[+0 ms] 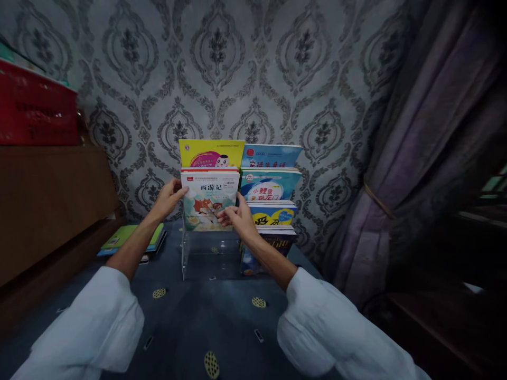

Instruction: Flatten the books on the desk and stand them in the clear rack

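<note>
A clear acrylic tiered book rack point(198, 258) stands on a dark blue cloth against the wall. Both hands hold a white-covered picture book point(209, 203) in the rack's left column. My left hand point(169, 196) grips its left edge, thumb on the cover. My right hand point(237, 217) pinches its right edge and lower cover. Behind it stands a yellow book point(211, 153). The right column holds several stepped books, among them a light blue one point(270, 157) and a yellow-and-blue one point(273, 214).
A stack of flat books with a green cover point(132, 238) lies left of the rack. A brown wooden cabinet point(47, 206) with a red crate point(35, 111) on top stands at the left. A purple curtain point(420, 158) hangs at the right.
</note>
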Available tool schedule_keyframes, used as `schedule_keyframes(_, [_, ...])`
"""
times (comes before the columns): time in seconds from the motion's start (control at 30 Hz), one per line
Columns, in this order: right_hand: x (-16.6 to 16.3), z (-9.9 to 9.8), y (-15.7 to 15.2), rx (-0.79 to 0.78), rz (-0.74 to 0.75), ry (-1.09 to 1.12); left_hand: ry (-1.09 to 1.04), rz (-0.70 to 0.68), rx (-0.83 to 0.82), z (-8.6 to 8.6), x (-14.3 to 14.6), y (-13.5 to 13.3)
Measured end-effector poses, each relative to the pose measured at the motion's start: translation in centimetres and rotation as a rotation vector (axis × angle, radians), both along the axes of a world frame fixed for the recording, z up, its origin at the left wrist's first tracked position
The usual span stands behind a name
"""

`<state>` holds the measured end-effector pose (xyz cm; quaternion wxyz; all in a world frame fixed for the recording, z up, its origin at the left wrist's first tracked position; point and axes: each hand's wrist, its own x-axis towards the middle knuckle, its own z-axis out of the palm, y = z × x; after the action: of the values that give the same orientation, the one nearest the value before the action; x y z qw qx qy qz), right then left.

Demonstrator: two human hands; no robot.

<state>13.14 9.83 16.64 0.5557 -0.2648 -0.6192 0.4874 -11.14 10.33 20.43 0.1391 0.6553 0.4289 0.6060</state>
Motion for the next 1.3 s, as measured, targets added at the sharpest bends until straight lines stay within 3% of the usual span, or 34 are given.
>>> schedule_keyframes(0.4, [0.2,-0.4,-0.2,0.005,0.035,0.002,-0.017,-0.115,-0.044,0.2,0.4,-0.5])
schedule_keyframes(0.8, [0.3,-0.7,-0.2,0.044,-0.002,0.005,-0.071,0.104,-0.041,1.2,1.4,-0.1])
schedule_keyframes(1.03, [0.8,2.4,-0.4,0.263,-0.086,-0.028,-0.085,0.151,-0.018,1.3,1.4,0.3])
schedule_keyframes(1.3, [1.4,6.1,0.5,0.273,-0.166,-0.216,-0.06,0.181,-0.016,1.0,1.5,0.3])
